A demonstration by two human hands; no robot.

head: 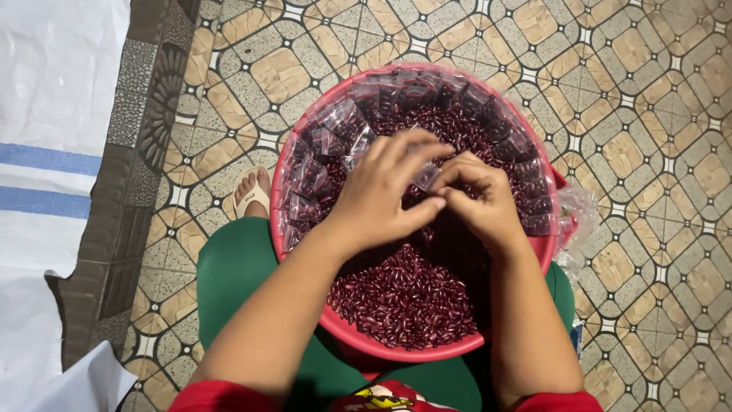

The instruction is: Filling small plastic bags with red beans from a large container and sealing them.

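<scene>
A red plastic basin (284, 164) rests on my lap, filled with dark red kidney beans (408, 301). Several small clear bags of beans (324, 145) line its far and side rim. My left hand (381, 194) and my right hand (480, 202) meet over the middle of the basin. Both pinch a small clear plastic bag (427, 175) between the fingertips. Most of that bag is hidden by my fingers.
My green trousers (232, 267) and one sandalled foot (252, 192) show left of the basin. Loose clear plastic (579, 210) lies at the basin's right side. The floor has patterned tan and grey tiles (648, 99). A white cloth with blue stripes (46, 152) lies at the left.
</scene>
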